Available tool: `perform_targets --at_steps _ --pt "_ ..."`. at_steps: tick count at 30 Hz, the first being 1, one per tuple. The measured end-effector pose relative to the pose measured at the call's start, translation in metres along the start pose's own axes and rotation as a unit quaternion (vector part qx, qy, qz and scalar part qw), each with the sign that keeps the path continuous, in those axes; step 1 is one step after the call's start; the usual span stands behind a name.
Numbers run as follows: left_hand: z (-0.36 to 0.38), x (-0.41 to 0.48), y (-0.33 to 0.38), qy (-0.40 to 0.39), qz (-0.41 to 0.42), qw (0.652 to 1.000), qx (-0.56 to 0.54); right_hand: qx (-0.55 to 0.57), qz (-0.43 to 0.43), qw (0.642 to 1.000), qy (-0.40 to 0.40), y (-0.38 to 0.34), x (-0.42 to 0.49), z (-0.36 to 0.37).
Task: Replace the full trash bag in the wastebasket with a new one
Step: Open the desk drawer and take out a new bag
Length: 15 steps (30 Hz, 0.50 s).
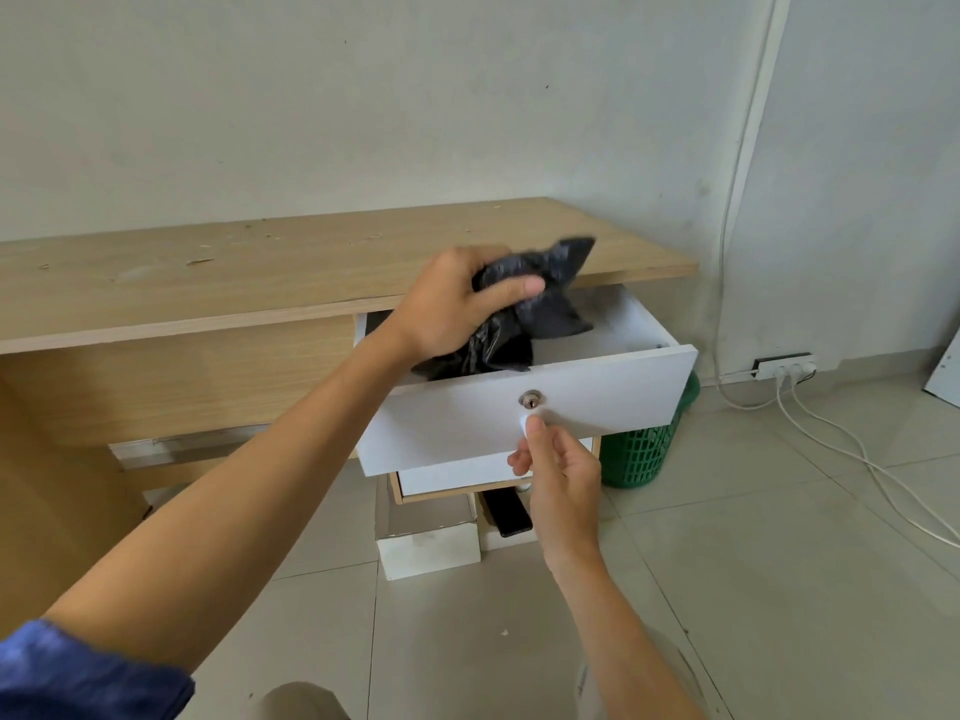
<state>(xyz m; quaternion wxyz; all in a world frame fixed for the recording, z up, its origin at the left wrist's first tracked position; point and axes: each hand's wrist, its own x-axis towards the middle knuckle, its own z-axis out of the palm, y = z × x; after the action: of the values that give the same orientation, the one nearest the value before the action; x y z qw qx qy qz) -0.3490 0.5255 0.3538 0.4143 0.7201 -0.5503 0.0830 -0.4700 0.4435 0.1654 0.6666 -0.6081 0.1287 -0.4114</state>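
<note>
Black trash bag (550,314) held over open white drawer (597,402), frame centre.
Grip: left hand (457,304) clamps the trash bag; right hand (561,475) pinches knob (530,423). Lift clear of rim before closing; green wastebasket (639,459) sits centre right.

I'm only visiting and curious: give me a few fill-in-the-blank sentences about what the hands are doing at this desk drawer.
1. The left hand grips a crumpled ____ bag above the drawer.
2. The right hand pinches the knob of the drawer, which is not shut but ____.
3. The wastebasket on the floor is coloured ____.
Missing words: black; open; green.
</note>
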Motion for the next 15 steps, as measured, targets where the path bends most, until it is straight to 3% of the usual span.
perform_targets --at_steps 3,6,8,11,15 --pt "-0.028 0.011 0.032 0.118 0.050 0.992 0.011 -0.011 -0.012 1.000 0.005 -0.004 0.007 0.007" --pt "-0.061 0.022 0.041 0.230 0.079 0.965 0.096 -0.020 -0.010 1.000 0.008 -0.009 0.017 0.015" --pt "-0.078 0.026 0.030 0.264 0.065 0.944 0.188 -0.027 -0.001 1.000 0.001 -0.011 0.026 0.020" --pt "-0.089 0.021 -0.002 0.200 0.003 0.934 0.296 -0.042 0.021 0.999 -0.006 -0.013 0.041 0.029" --pt "-0.079 0.003 -0.048 0.068 -0.063 0.950 0.297 -0.056 0.040 0.997 -0.022 -0.010 0.062 0.043"
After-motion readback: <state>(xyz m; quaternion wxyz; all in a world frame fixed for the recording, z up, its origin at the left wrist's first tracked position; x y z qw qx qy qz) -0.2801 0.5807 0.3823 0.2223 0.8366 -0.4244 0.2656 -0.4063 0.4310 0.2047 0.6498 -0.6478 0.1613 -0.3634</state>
